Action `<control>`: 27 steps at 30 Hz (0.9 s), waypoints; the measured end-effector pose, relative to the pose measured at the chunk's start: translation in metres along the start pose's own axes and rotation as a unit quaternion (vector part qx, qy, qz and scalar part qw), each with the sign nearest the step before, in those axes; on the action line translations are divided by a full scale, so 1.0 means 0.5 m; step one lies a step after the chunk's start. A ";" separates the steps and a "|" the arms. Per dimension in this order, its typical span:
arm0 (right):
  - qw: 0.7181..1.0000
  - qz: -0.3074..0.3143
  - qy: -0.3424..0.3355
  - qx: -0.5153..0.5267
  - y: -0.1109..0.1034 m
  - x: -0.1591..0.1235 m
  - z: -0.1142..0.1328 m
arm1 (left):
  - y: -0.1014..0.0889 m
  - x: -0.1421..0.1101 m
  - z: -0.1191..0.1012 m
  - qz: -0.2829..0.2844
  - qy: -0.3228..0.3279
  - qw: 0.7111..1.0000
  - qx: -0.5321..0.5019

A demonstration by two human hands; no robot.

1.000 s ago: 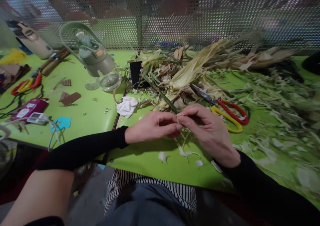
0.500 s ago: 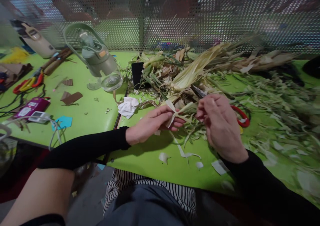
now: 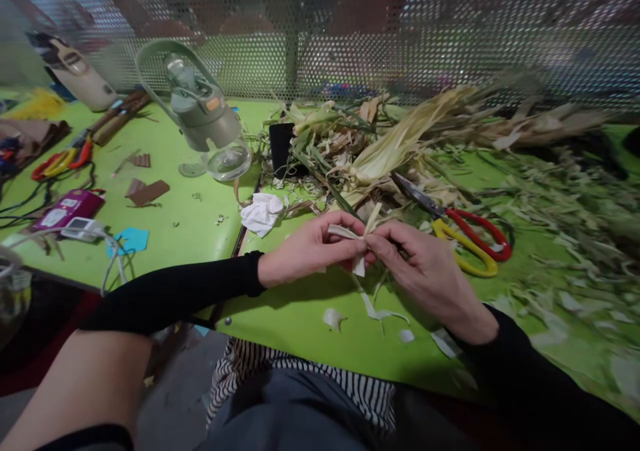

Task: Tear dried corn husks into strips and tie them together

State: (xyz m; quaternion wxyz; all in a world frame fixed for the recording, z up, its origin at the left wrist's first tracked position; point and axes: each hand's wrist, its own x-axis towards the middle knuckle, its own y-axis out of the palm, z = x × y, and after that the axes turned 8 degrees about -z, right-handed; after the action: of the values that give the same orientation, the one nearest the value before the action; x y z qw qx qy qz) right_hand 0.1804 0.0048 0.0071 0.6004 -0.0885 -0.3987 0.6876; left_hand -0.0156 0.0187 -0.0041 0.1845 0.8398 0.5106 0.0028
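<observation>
My left hand [image 3: 310,248] and my right hand [image 3: 425,271] meet over the green table [image 3: 300,318], both pinching a small folded strip of pale corn husk [image 3: 356,238]. The fingers of both hands are closed on the strip, whose ends stick out above and below the pinch. Behind my hands lies a big pile of corn husks and leaves [image 3: 390,144]. Red and yellow handled scissors [image 3: 465,234] rest just right of my right hand.
Cut husk scraps [image 3: 373,311] lie on the table under my hands. A crumpled white tissue [image 3: 261,212], a black box [image 3: 280,146], a green-grey bottle [image 3: 200,114] on its side, brown card pieces [image 3: 147,191], cables and other scissors [image 3: 63,161] sit left. A perforated metal screen [image 3: 400,38] backs the table.
My hands pulled apart half a second ago, my right hand drawing a husk strip out to the right, and have come together again, pinching the folded strip. The view shifted slightly.
</observation>
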 end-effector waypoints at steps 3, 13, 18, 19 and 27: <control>0.998 0.014 0.048 0.032 -0.001 0.000 0.003 | 0.001 0.002 0.002 0.010 -0.007 1.000 -0.026; 0.986 0.031 0.105 0.129 -0.007 0.005 0.012 | -0.001 0.008 0.009 0.012 -0.058 0.994 -0.089; 0.981 0.033 0.126 0.142 -0.013 0.005 0.017 | -0.001 0.007 0.005 0.013 -0.054 0.994 -0.089; 0.980 0.030 0.130 0.150 -0.012 0.004 0.017 | -0.001 0.006 0.003 0.017 -0.053 0.995 -0.081; 0.943 -0.017 0.204 0.263 -0.001 -0.016 0.006 | -0.004 0.001 0.002 0.061 -0.027 0.997 -0.030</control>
State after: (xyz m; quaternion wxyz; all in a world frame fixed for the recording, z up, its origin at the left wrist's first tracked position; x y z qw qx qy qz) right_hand 0.1814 -0.0035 0.0066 0.6823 -0.0584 -0.0741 0.7249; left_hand -0.0168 0.0197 -0.0057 0.2230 0.8632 0.4528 0.0063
